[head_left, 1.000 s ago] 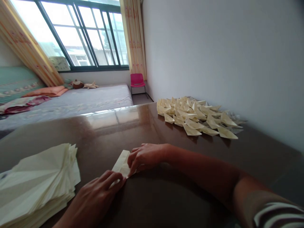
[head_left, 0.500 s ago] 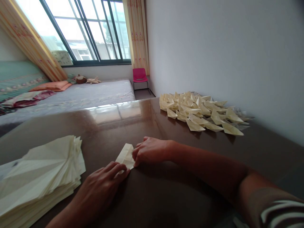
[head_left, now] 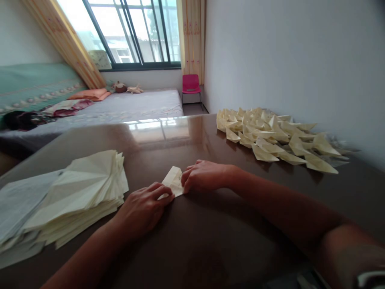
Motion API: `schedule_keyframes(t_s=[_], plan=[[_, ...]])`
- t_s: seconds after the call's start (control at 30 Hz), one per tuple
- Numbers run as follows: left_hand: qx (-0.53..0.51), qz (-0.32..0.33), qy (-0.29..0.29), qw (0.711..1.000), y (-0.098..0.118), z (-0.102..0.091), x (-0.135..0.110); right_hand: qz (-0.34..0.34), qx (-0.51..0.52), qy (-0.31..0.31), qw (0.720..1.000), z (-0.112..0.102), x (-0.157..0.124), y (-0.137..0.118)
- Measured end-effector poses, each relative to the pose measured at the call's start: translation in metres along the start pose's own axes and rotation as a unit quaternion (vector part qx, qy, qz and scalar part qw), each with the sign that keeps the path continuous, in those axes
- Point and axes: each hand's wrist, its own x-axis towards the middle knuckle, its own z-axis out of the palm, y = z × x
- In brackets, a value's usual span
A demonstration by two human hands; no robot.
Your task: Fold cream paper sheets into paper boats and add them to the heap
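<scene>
A small folded sheet of cream paper (head_left: 172, 177) lies on the dark brown table between my hands. My left hand (head_left: 150, 202) has its bent fingers closed on the paper's lower left edge. On the right side, my right hand (head_left: 200, 176) grips the paper with curled fingers; its fingertips are partly hidden. Left of my hands is a stack of cream paper sheets (head_left: 81, 180), the top one creased. A crowded group of folded paper boats (head_left: 264, 136) stands at the back right, near the wall.
Greyish sheets (head_left: 24, 200) lie beside the stack at the far left. The glossy table (head_left: 192, 249) reaches toward a bed (head_left: 144, 106) and a pink chair (head_left: 191, 85). A white wall (head_left: 285, 56) runs along the right.
The camera view has shifted, so the whole scene sits further right and slightly higher. Both hands stay on the folded paper, with little visible change in their grip.
</scene>
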Motion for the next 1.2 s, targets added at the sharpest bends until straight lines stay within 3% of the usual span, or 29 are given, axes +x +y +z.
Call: schedule_keyframes(t_s=[0.27, 0.4, 0.53, 0.73, 0.93, 1.03, 1.2], plan=[[0.014, -0.032, 0.012, 0.999, 0.000, 0.009, -0.003, -0.016, 0.078, 0.037, 0.996, 0.009, 0.004, 0.013], [0.066, -0.025, 0.061, 0.996, -0.002, 0.017, -0.001, 0.067, 0.119, 0.101, 0.985, 0.021, 0.012, 0.020], [0.099, -0.011, 0.067, 0.993, -0.001, 0.020, 0.000, 0.155, 0.134, 0.161, 0.965, 0.033, 0.018, 0.023], [0.096, 0.007, 0.063, 0.993, -0.003, 0.019, -0.002, 0.147, 0.079, 0.188, 0.968, 0.046, 0.022, 0.021], [0.074, -0.006, 0.071, 0.995, -0.006, 0.018, -0.002, 0.107, 0.080, 0.199, 0.971, 0.046, 0.023, 0.020], [0.064, -0.027, 0.074, 0.995, -0.002, 0.021, 0.002, 0.087, 0.074, 0.158, 0.981, 0.039, 0.022, 0.007], [-0.037, -0.043, 0.141, 0.988, 0.007, 0.025, 0.007, 0.107, -0.066, 0.096, 0.987, 0.030, 0.022, -0.017]])
